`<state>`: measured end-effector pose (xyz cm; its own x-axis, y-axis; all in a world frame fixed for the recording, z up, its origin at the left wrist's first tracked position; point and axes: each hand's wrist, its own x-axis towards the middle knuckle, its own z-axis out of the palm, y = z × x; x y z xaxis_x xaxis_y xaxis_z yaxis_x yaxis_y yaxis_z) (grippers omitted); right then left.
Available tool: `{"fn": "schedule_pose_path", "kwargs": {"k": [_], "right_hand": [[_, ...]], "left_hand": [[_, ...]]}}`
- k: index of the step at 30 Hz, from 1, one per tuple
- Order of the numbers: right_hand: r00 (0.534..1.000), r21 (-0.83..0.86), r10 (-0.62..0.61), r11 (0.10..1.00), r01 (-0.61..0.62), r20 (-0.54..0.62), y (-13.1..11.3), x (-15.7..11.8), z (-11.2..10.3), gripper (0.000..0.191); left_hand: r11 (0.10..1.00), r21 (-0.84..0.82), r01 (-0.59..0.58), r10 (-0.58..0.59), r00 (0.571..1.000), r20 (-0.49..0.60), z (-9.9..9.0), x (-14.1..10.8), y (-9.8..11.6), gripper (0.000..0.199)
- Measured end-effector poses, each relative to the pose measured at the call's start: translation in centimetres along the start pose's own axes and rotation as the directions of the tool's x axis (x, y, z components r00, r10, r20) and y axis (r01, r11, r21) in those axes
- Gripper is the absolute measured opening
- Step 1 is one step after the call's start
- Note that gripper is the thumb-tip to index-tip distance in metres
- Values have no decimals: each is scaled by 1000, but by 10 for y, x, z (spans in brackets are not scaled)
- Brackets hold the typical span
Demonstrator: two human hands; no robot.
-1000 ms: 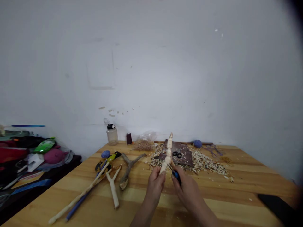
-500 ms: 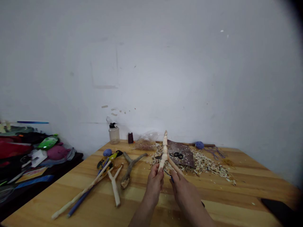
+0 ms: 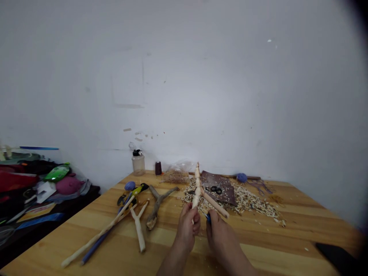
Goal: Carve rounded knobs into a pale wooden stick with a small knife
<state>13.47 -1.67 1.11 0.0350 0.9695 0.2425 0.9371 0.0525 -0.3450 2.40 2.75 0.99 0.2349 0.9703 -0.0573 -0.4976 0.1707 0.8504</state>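
The left hand (image 3: 187,230) is closed, fingers wrapped round the lower stem of a carved forked stick (image 3: 197,188). The stick is held tilted above the wooden surface (image 3: 258,245), with its knobbed stem rising to a point and its smooth branch reaching right, over the wood shavings (image 3: 250,203). The right hand (image 3: 220,237) has its fingers pressed together, pinching a small blue-handled knife (image 3: 208,218) just beside the fork. The blade cannot be made out, so contact with the wood cannot be confirmed.

Assessment: for carving of this kind, the stick is best braced firmly in the left hand, with the edge turned away from those fingers and short, controlled cuts made around the knobs.

Count on the surface: one peeled forked stick (image 3: 139,230); one barked forked branch (image 3: 156,209); one long peeled stick (image 3: 97,237); one blue rod (image 3: 94,249); two blue balls (image 3: 130,186) (image 3: 242,177); one plastic bottle (image 3: 138,164); one dark thread spool (image 3: 158,168); one pair of black-handled scissors (image 3: 214,189); one brown leather pad (image 3: 221,183).
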Motion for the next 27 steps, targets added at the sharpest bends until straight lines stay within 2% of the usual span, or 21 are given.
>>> {"fn": "schedule_pose_path", "kwargs": {"k": [8,14,19,27], "right_hand": [[988,-44,-113,993,109,-105,3,0,2,29],[993,-242,-95,967,75,-72,2,-2,-8,33],[996,-384,-85,921,64,-39,4,-3,-15,41],[989,-401,-130,911,94,-64,6,-3,-17,45]], "left_hand": [[944,256,-206,210,978,13,-8,7,-4,36],[856,406,-319,330,943,45,-16,15,-8,37],[773,485,-409,414,904,102,-15,12,-7,29],[755,562,-337,373,926,54,-15,7,0,27]]}}
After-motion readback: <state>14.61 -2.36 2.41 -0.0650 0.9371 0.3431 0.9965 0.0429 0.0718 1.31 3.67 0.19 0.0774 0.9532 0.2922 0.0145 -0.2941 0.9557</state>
